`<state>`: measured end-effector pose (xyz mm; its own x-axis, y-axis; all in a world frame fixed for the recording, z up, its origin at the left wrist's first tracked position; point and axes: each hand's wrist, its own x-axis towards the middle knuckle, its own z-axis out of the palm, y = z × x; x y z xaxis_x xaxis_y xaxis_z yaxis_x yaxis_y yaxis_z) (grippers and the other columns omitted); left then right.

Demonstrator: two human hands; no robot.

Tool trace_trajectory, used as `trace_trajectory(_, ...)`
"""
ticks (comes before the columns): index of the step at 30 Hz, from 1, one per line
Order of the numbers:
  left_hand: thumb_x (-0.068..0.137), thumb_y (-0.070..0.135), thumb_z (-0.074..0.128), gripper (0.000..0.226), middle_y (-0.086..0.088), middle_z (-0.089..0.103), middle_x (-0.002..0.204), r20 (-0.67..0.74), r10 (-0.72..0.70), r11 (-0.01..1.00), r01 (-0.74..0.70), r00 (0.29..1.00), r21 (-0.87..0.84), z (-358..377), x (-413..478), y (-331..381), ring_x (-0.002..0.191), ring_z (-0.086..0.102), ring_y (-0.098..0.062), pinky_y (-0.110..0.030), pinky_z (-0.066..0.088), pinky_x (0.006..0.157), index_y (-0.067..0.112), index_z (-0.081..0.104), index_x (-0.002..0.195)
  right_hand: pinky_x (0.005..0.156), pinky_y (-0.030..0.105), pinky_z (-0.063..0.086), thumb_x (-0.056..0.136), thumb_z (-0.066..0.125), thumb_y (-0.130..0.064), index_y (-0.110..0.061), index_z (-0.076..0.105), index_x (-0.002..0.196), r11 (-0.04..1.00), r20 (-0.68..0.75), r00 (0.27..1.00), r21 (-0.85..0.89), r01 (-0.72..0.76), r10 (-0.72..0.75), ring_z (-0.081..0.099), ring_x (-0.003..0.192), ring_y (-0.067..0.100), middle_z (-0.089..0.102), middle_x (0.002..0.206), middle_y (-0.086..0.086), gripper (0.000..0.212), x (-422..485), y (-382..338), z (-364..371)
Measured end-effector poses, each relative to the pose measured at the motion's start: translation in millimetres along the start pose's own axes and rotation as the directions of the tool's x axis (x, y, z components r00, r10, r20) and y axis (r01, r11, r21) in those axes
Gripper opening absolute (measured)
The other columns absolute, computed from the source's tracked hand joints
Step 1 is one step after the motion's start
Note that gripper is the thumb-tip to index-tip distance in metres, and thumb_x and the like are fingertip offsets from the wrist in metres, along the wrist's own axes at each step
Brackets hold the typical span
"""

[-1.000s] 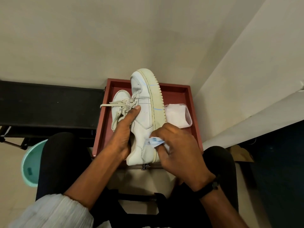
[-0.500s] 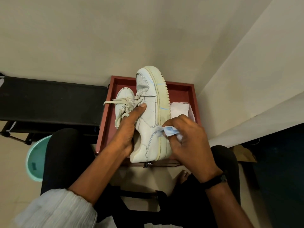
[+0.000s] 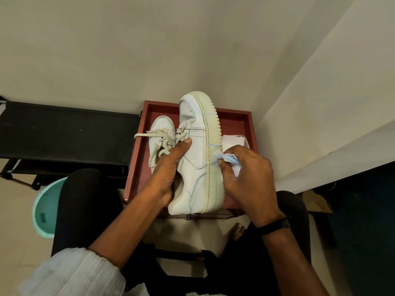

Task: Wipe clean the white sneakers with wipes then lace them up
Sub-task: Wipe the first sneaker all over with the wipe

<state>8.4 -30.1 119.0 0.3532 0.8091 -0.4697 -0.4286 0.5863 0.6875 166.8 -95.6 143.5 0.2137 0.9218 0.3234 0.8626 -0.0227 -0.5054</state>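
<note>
Head view: The left hand [image 3: 168, 167] grips a white leather sneaker [image 3: 196, 159] with a yellowed ribbed sole. The sneaker is turned on its side above the dark red rectangular tray [image 3: 253, 129]. The thumb lies flat on the side panel, and the other fingers are hidden behind the shoe. The toe passes over the far rim of the tray, and the heel hangs over the near rim.

The right hand [image 3: 248, 174] pinches a crumpled white-and-blue wipe [image 3: 226, 157] and presses it against the sole edge, about at the middle of the shoe's length. Faint blue marks cross the sole band.

Inside the tray, by its left rim, lies the second white sneaker [image 3: 159, 133]. Its loose beige laces [image 3: 149, 135] reach out over that rim. Near the right rim, a clear plastic pack of white wipes [image 3: 234, 141] is just beyond the right hand. Between the sole and the far right corner of the tray, the red floor shows.

The pale wall [image 3: 192, 50] stands directly behind the far rim and close along the right rim. Left of the tray is a black flat surface [image 3: 64, 133]. Nearer and lower on that side is a mint-green plastic bucket [image 3: 46, 208].
</note>
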Motion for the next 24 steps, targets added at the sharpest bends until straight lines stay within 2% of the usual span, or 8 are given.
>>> trace_trajectory(3, 0.097, 0.032, 0.061, 0.030, -0.010, 0.074, 0.118, 0.008, -0.007, 1.000, 0.007, 1.000, -0.013, 0.1, 0.1, 0.8, 0.109, 0.071, -0.029, -0.043, 0.055, 0.095, 0.020, 0.068, 0.124, 0.067, 0.005, 0.035, 0.088, 0.069, -0.026, -0.019, 0.064, 0.088, 0.999, 0.036, 0.999, 0.044, 0.003, -0.005, 0.057, 0.072, 0.005, 0.066, 0.083, -0.008, 0.009, -7.4, -5.3, 2.4)
trace_trajectory(6, 0.096, 0.032, 0.062, 0.030, -0.009, 0.075, 0.116, -0.009, -0.010, 1.000, 0.010, 1.000, -0.005, -0.1, 0.6, 1.0, 0.108, 0.072, -0.029, -0.041, 0.057, 0.092, 0.020, 0.068, 0.124, 0.066, 0.015, 0.043, 0.087, 0.068, -0.026, -0.018, 0.065, 0.089, 0.996, 0.096, 0.993, 0.078, 0.054, -0.061, 0.058, 0.073, 0.008, 0.066, 0.083, -0.007, 0.008, -17.8, -11.5, 4.7)
trace_trajectory(9, 0.096, 0.029, 0.063, 0.027, -0.009, 0.076, 0.114, -0.008, -0.005, 1.000, 0.005, 1.000, -0.002, 0.2, 0.1, 0.1, 0.105, 0.073, -0.027, -0.038, 0.061, 0.084, 0.019, 0.069, 0.120, 0.064, 0.016, 0.040, 0.088, 0.070, -0.025, -0.020, 0.064, 0.086, 0.999, 0.030, 0.999, 0.035, 0.019, -0.020, 0.056, 0.071, 0.007, 0.065, 0.082, -0.009, 0.009, -11.0, -3.9, 2.8)
trace_trajectory(12, 0.095, 0.030, 0.064, 0.029, -0.009, 0.076, 0.115, -0.007, -0.012, 1.000, 0.012, 1.000, 0.006, 0.2, -1.2, -1.0, 0.106, 0.073, -0.028, -0.042, 0.059, 0.089, 0.020, 0.068, 0.122, 0.068, 0.017, 0.043, 0.088, 0.072, -0.024, -0.019, 0.067, 0.088, 0.999, -0.029, 0.999, 0.042, -0.028, 0.029, 0.057, 0.073, 0.006, 0.067, 0.084, -0.009, 0.008, -2.8, 2.2, -0.5)
trace_trajectory(14, 0.095, 0.030, 0.063, 0.027, -0.009, 0.076, 0.114, 0.005, -0.019, 1.000, 0.019, 1.000, 0.012, 0.2, -1.3, -1.6, 0.104, 0.073, -0.027, -0.042, 0.058, 0.090, 0.021, 0.069, 0.120, 0.068, 0.015, 0.044, 0.088, 0.071, -0.024, -0.018, 0.067, 0.088, 0.997, 0.006, 1.000, 0.073, 0.021, -0.021, 0.058, 0.074, 0.005, 0.067, 0.085, -0.009, 0.007, -5.7, -2.8, 0.3)
trace_trajectory(18, 0.096, 0.030, 0.062, 0.024, -0.006, 0.077, 0.110, 0.008, -0.025, 0.999, 0.024, 1.000, 0.029, 0.3, -1.1, -0.5, 0.099, 0.075, -0.023, -0.035, 0.061, 0.080, 0.023, 0.069, 0.117, 0.065, 0.021, 0.048, 0.087, 0.072, -0.024, -0.018, 0.067, 0.088, 0.993, 0.096, 0.989, 0.047, 0.111, -0.115, 0.060, 0.074, 0.008, 0.068, 0.084, -0.007, 0.008, -13.0, -9.5, 2.6)
trace_trajectory(20, 0.096, 0.029, 0.062, 0.022, -0.007, 0.077, 0.110, 0.019, -0.020, 0.999, 0.019, 1.000, 0.041, 0.6, -1.3, -0.5, 0.100, 0.075, -0.024, -0.036, 0.061, 0.081, 0.022, 0.069, 0.116, 0.065, 0.017, 0.043, 0.088, 0.071, -0.025, -0.019, 0.066, 0.087, 0.997, 0.060, 0.996, 0.043, 0.061, -0.064, 0.059, 0.073, 0.008, 0.067, 0.082, -0.008, 0.007, -6.4, -3.3, 0.1)
trace_trajectory(24, 0.095, 0.030, 0.064, 0.027, -0.008, 0.076, 0.114, 0.010, -0.035, 0.998, 0.035, 0.999, 0.044, 0.6, -1.7, -2.1, 0.105, 0.073, -0.026, -0.042, 0.056, 0.094, 0.020, 0.069, 0.119, 0.069, 0.014, 0.039, 0.089, 0.071, -0.025, -0.019, 0.068, 0.089, 0.999, -0.005, 1.000, 0.040, -0.024, 0.024, 0.058, 0.074, 0.006, 0.068, 0.083, -0.008, 0.007, 1.0, 2.8, -2.2)
